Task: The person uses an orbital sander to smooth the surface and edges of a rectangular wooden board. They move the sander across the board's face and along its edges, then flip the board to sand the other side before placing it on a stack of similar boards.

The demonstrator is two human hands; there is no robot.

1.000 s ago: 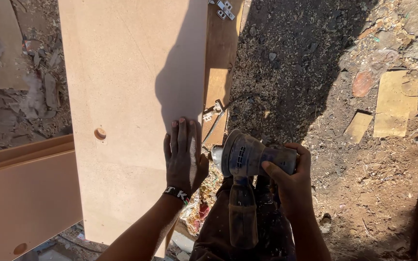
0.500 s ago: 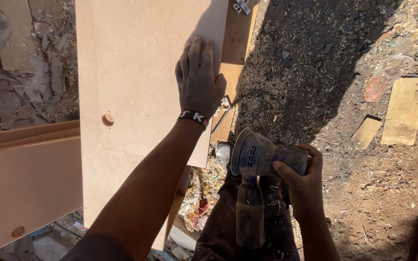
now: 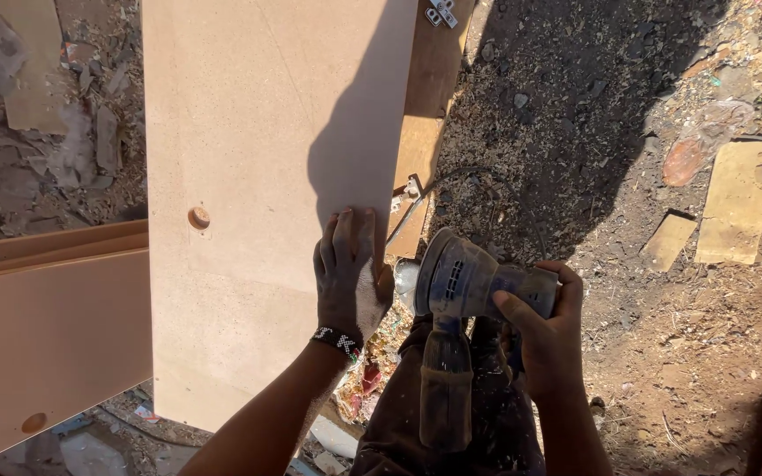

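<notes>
A long pale fibreboard panel with a round recess lies in front of me. My left hand, dusty and with a beaded band at the wrist, rests flat on the panel's right edge. My right hand grips a grey electric sander, held just off the panel's right edge; its dust bag hangs down toward me.
A second panel with round recesses lies at the lower left. A narrow board with metal hinges sits under the main panel's right side. Sawdust, wood offcuts and debris cover the ground.
My left hand slid up the panel's right edge, then came back down toward me. The sander stayed in my right hand, close to the edge.
</notes>
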